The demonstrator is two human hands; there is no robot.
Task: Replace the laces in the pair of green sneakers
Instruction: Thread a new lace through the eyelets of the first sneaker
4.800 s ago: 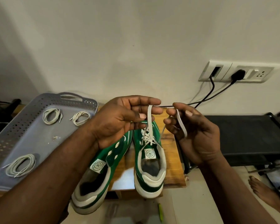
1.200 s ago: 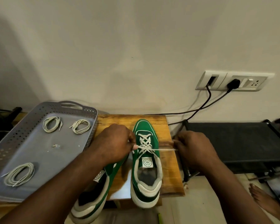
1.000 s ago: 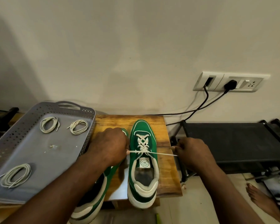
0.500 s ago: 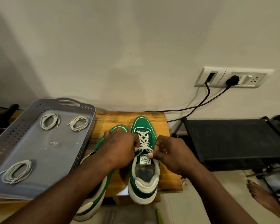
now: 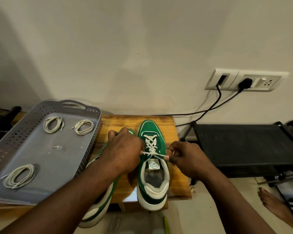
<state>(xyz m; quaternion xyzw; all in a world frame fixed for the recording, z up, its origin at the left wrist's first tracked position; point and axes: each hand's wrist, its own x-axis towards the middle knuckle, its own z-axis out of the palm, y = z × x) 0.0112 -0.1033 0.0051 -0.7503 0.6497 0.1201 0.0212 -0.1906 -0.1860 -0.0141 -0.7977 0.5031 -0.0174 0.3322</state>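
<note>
A green sneaker (image 5: 150, 127) with a white sole is stood on a wooden stool (image 5: 118, 122), directly between the two hands, its toe pointed away from the person. A white lace (image 5: 150, 144) is threaded crosswise through its eyelets. The two ends of the lace are drawn out sideways across the top of the tongue. One end is pinched by the left hand (image 5: 123, 153), just left of the shoe. The other is pinched between thumb and forefinger of the right hand (image 5: 187, 158), just right of it. Both hands are curled on their ends, knuckles up, and the lace is stretched straight between them.

A second sneaker (image 5: 98, 215) is largely covered by the left hand and forearm. Its toe is seen beyond the knuckles, and its heel overhangs the near edge of the stool. Whether it is laced cannot be told.

Further left of the left hand a grey perforated tray (image 5: 10, 142) is placed. Three coiled laces are laid in it, two at the far end (image 5: 52, 124) (image 5: 84, 126) and one at the near corner (image 5: 19, 176). To the right of the right hand a black rack (image 5: 243, 146) is seen. Above it a wall socket (image 5: 243, 80) is fitted, with two black cables (image 5: 210, 110) plugged in. A bare foot (image 5: 276, 206) is seen on the floor, low and to the right of the right forearm.
</note>
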